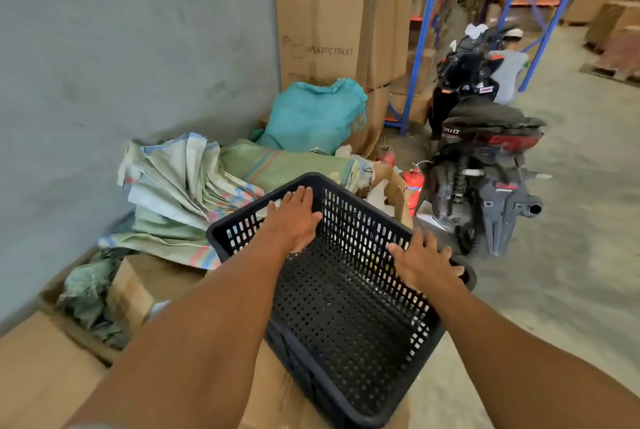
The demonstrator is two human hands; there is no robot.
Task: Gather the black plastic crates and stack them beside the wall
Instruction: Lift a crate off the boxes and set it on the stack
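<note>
A black perforated plastic crate [346, 293] sits tilted in front of me, over flattened cardboard near the grey wall [121, 82]. My left hand [294, 220] is inside it, palm against the far-left wall and fingertips reaching up to the rim. On the right rim, my right hand [424, 264] has its thumb inside and its fingers spread over the outer edge. Both hands hold the crate. Nothing lies inside it. I cannot tell whether another crate is nested beneath it.
Woven sacks [194, 186] and a teal bag [311, 117] are piled against the wall. Stacked cartons [329, 30] stand behind them. A parked black scooter [481, 151], a red extinguisher [414, 186] and blue racking [426, 13] stand to the right. An open box of rags [93, 293] is at the left.
</note>
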